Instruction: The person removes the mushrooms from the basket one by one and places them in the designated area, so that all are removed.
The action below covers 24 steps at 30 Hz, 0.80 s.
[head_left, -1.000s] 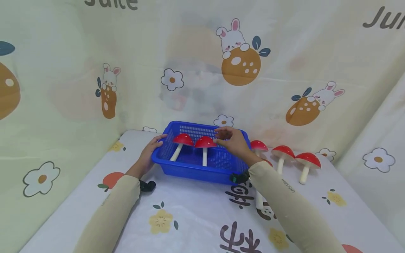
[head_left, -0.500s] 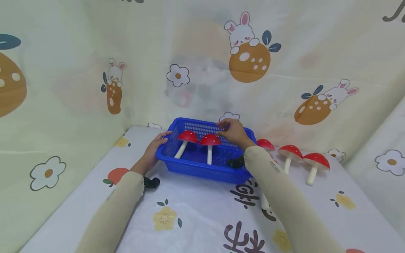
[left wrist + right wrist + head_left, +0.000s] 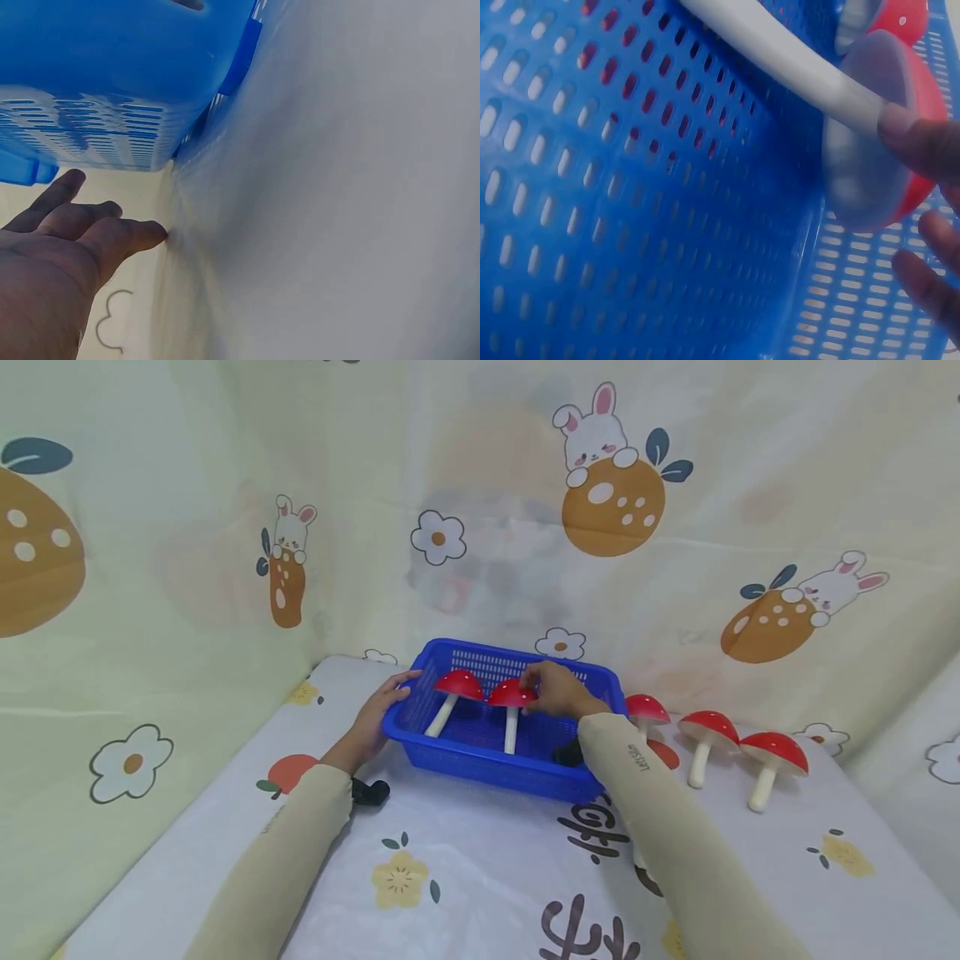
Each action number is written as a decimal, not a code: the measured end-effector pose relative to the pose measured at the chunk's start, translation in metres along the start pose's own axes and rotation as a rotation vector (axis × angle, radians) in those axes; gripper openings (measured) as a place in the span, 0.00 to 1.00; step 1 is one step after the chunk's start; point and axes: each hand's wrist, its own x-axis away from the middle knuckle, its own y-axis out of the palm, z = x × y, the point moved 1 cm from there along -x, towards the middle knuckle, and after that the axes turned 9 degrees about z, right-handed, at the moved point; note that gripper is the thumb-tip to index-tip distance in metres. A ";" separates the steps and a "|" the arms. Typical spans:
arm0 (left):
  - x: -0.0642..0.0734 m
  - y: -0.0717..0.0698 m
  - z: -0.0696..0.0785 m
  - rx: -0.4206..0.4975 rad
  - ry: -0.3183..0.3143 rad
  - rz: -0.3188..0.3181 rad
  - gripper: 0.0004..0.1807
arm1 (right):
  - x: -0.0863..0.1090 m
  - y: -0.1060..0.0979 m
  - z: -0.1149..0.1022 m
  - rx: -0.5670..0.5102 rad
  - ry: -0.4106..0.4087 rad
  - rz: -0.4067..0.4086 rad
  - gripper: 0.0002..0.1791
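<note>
A blue plastic basket with slotted walls holds two toy mushrooms with red, white-dotted caps and white stems. The left mushroom leans against the back wall. Beside it, the other mushroom has its cap edge pinched by my right hand; in the right wrist view the thumb presses where stem meets cap, and two other fingers stand apart from it. My left hand rests at the basket's left rim with extended fingers, which the left wrist view shows beside the basket's outer wall.
Right of the basket, several more mushrooms lie on the patterned white tablecloth, among them a far-right mushroom. One red cap is partly covered by the right sleeve. A printed curtain hangs close behind.
My right hand has come down from above the basket's right part onto the right mushroom's cap. The left hand stays at the rim. The whole head view has shifted slightly.
</note>
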 end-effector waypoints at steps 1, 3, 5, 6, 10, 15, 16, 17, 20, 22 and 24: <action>0.000 0.000 0.000 -0.001 0.002 0.001 0.26 | 0.000 0.000 0.000 0.004 0.004 -0.001 0.19; 0.000 -0.001 -0.001 0.000 0.011 0.002 0.25 | -0.001 0.001 -0.001 0.016 0.004 -0.008 0.20; -0.001 -0.001 -0.001 0.004 0.015 0.000 0.25 | -0.001 0.001 -0.001 0.045 -0.004 -0.016 0.20; -0.001 -0.002 -0.002 0.007 0.015 0.000 0.25 | -0.001 0.001 -0.001 0.058 -0.008 -0.019 0.21; -0.001 -0.001 -0.003 0.010 0.012 -0.003 0.25 | -0.001 0.002 0.000 0.109 -0.031 -0.001 0.19; -0.001 0.000 -0.002 0.008 0.002 -0.001 0.25 | -0.001 0.001 -0.001 0.133 -0.081 0.071 0.14; -0.001 0.000 -0.002 0.008 0.002 -0.002 0.25 | -0.001 0.000 -0.002 0.134 -0.084 0.093 0.13; -0.001 0.000 -0.002 0.007 0.001 -0.003 0.25 | 0.000 0.000 -0.003 0.134 -0.085 0.110 0.12; -0.001 0.000 -0.003 0.000 -0.001 -0.005 0.26 | 0.000 -0.002 -0.005 0.134 -0.076 0.153 0.08; -0.001 -0.001 -0.003 0.000 -0.002 -0.004 0.26 | 0.000 -0.002 -0.005 0.141 -0.073 0.167 0.06; -0.001 -0.001 -0.003 -0.001 -0.003 -0.003 0.26 | 0.000 -0.002 -0.004 0.147 -0.073 0.171 0.05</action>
